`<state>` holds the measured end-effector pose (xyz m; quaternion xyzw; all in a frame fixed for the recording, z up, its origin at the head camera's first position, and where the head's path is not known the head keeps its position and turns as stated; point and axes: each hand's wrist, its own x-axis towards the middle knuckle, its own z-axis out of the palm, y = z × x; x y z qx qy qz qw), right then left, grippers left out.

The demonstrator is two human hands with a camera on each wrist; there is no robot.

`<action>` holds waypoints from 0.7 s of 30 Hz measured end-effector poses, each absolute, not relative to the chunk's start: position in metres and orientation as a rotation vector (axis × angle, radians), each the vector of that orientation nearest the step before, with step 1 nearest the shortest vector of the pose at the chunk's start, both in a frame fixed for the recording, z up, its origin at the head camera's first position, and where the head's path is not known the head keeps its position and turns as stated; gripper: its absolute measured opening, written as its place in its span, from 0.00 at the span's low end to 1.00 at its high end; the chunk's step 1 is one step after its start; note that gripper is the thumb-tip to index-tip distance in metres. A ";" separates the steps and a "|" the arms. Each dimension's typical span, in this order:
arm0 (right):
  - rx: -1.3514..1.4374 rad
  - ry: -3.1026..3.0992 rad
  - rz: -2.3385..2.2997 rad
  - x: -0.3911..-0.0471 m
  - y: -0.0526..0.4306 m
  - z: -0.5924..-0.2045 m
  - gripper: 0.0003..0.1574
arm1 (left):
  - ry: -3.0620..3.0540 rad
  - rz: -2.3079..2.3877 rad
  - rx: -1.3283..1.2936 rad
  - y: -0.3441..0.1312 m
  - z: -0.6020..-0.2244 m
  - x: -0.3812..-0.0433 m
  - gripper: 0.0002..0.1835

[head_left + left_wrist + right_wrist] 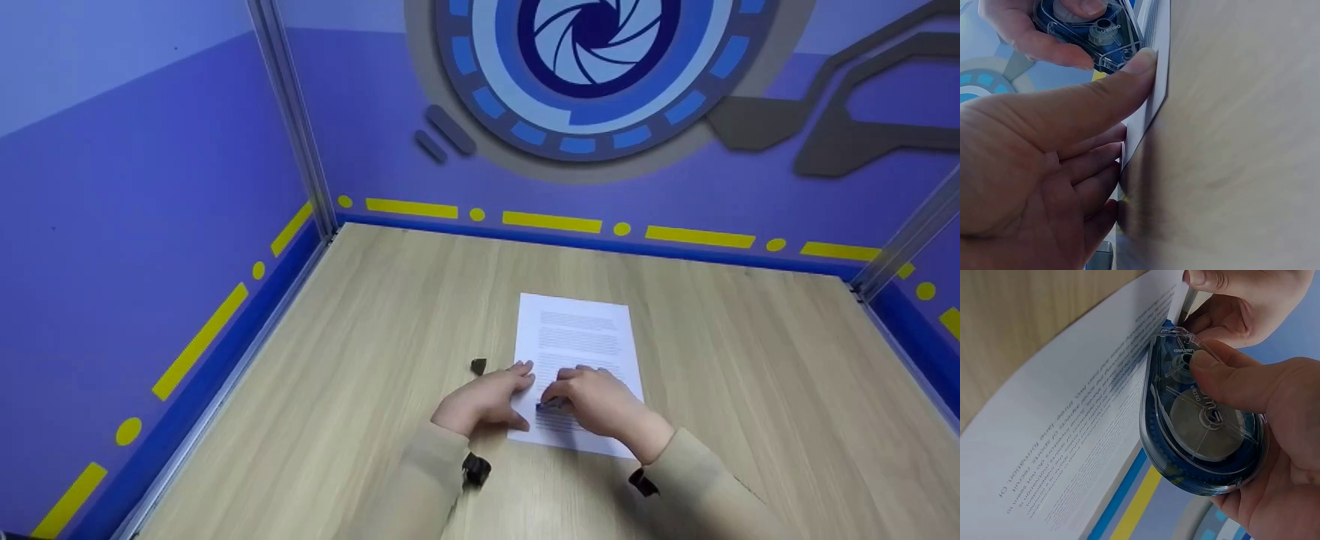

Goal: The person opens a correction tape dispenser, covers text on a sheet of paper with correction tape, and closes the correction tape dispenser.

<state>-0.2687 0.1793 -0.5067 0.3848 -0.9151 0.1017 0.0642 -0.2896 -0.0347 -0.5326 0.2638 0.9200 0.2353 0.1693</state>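
A printed sheet of paper (574,306) lies on the wooden table, covered in lines of text. My right hand (602,401) grips a clear and blue correction tape dispenser (1203,433) between thumb and fingers, its narrow tip at the text near the lower left of the page. In the head view the hand hides most of the dispenser. My left hand (486,397) rests at the sheet's left edge, fingers extended and thumb (1139,61) pressing on the paper near the dispenser's tip.
A small dark object (478,366) lies on the table just left of the paper. Bare wood (360,360) spreads around the sheet. Blue and purple panels (360,112) with yellow markings stand behind the table and along both sides.
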 end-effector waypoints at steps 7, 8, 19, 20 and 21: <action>1.167 -2.766 0.305 -0.269 0.180 -0.506 0.17 | 2.609 0.686 0.730 -0.035 -0.532 -0.289 0.44; 1.167 -2.767 0.306 -0.269 0.180 -0.506 0.17 | 2.607 0.690 0.728 -0.035 -0.531 -0.289 0.44; 1.172 -2.773 0.312 -0.269 0.184 -0.505 0.17 | 2.607 0.697 0.751 -0.035 -0.532 -0.289 0.44; 1.175 -2.768 0.314 -0.269 0.185 -0.505 0.16 | 2.607 0.696 0.756 -0.035 -0.532 -0.289 0.44; 1.177 -2.764 0.316 -0.269 0.186 -0.505 0.16 | 2.607 0.696 0.760 -0.035 -0.532 -0.289 0.44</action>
